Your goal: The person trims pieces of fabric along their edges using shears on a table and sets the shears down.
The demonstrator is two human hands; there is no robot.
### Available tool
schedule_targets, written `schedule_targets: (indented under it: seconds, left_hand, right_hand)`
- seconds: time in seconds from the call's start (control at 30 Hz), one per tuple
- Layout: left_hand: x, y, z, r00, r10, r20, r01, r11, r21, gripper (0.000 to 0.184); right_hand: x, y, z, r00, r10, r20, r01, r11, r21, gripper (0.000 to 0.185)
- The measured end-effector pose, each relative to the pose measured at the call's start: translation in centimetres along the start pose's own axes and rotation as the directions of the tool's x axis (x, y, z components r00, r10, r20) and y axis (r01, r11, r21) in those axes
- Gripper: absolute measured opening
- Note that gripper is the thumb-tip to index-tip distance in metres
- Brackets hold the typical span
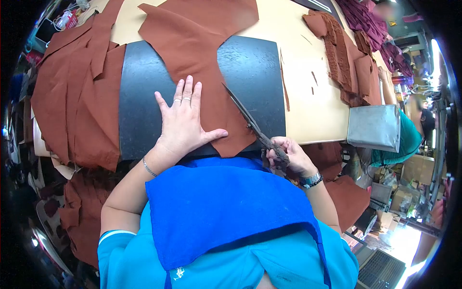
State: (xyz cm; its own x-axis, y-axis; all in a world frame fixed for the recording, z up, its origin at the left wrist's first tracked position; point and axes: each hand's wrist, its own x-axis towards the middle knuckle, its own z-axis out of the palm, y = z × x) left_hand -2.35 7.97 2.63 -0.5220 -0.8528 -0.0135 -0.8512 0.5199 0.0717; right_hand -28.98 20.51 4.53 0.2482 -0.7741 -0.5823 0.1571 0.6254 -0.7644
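My left hand (184,118) lies spread on a rust-brown cloth piece (204,48), thumb and fingers apart, partly over the black board (144,96) beneath. In my right hand (290,155) is a pair of large scissors (257,129) with dark-wrapped handles. Their blades point up and to the left, and the tips rest at the right edge of the cloth. Whether the blades are fully closed is hard to tell. The cloth's near end comes to a blunt point close to the blue apron (231,207).
Rust-brown cloth layers (79,96) hang over the left side of the pale table (313,115). More gathered brown cloth (346,62) lies at the right, beside a metal box (374,127). A person in a green top (409,139) is beyond it. Thin brown scraps lie on the table.
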Motion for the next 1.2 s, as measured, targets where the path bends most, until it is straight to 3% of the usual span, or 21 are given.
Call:
schedule_targets:
  seconds: [0.13,0.17,0.2,0.27,0.37,0.47,0.73,0.83,1.2]
  left_hand:
    - [1.3,-1.1,0.0,0.996,0.004,-0.088,-0.003,1.0,0.017,0.083]
    - [2.0,-1.5,-0.4,0.989,0.026,-0.145,-0.026,1.0,0.001,0.064]
    - [3.0,-2.0,-1.2,0.998,0.044,-0.05,-0.045,0.999,-0.015,0.063]
    - [4.0,-3.3,-0.6,0.981,0.115,-0.154,-0.111,0.993,0.037,0.08]
    - [4.9,-4.7,0.8,0.981,0.118,-0.151,-0.123,0.992,-0.026,0.097]
    - [4.8,-4.3,-0.5,0.997,0.072,0.008,-0.072,0.997,0.023,0.107]
    - [3.7,-4.1,0.3,0.998,-0.006,-0.055,0.005,1.0,-0.03,0.109]
    - [3.2,-3.9,0.5,0.999,-0.005,-0.049,0.004,1.0,-0.029,0.11]
    - [2.3,-3.5,0.4,0.998,-0.041,-0.044,0.04,0.999,-0.029,0.113]
  right_hand:
    - [-0.6,0.0,-0.6,1.0,0.023,0.002,-0.023,0.999,-0.023,0.018]
    - [-0.7,0.4,-0.9,1.0,0.013,0.002,-0.013,1.0,-0.026,0.018]
    - [-0.7,0.5,-1.0,1.0,0.002,0.003,-0.002,1.0,-0.029,0.018]
    - [-0.8,0.1,-1.0,1.0,0.016,-0.001,-0.016,0.999,-0.042,0.019]
    - [0.1,-1.2,-0.6,1.0,0.008,0.017,-0.005,0.991,-0.135,0.02]
    - [1.1,-1.6,-0.9,0.999,0.031,0.015,-0.028,0.986,-0.163,0.021]
    - [0.6,-2.3,-1.6,0.999,0.029,0.044,-0.021,0.984,-0.179,0.022]
    - [1.4,-3.1,-1.5,0.995,0.093,0.023,-0.085,0.968,-0.237,0.021]
    - [2.4,-3.1,-1.2,0.996,-0.004,0.095,0.02,0.985,-0.172,0.017]
